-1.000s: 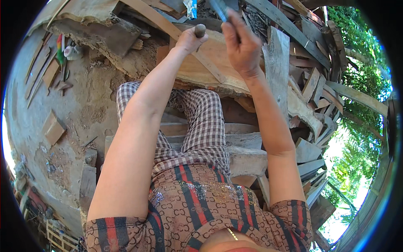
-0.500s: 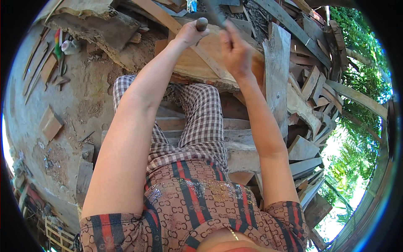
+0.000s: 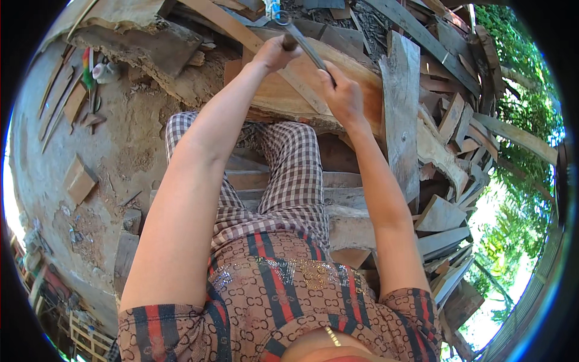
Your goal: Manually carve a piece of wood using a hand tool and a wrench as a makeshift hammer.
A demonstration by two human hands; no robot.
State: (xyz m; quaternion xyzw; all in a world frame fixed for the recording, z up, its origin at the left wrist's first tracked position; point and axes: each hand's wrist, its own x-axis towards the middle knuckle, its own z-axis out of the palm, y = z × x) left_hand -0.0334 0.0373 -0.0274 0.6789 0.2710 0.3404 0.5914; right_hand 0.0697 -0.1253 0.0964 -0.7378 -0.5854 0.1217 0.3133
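My left hand (image 3: 274, 55) is closed around a tool with a round, dark wooden handle (image 3: 290, 42); the rest of that tool is hidden by my fingers. In my right hand (image 3: 345, 96) is a long grey metal bar (image 3: 309, 50), its far end ring-like, slanting up and left past the handle's end. I cannot tell whether bar and handle touch. Both hands are over a large, pale brown wooden slab (image 3: 344, 63) in front of my knees. A thin wooden strip (image 3: 301, 89) lies diagonally across the slab.
A grey upright plank (image 3: 401, 114) stands right of the slab, with piled scrap wood (image 3: 443, 214) beyond. At left, a rough-edged board (image 3: 136, 51), a small wood block (image 3: 80, 179) and a white container (image 3: 106, 71) rest near the dirt floor. A blue-and-white item (image 3: 272, 9) shows at the top.
The metal bar was blurred in motion and now shows sharply, its end beside the wooden handle. My right hand has shifted slightly down. The wooden handle's tilt has changed a little.
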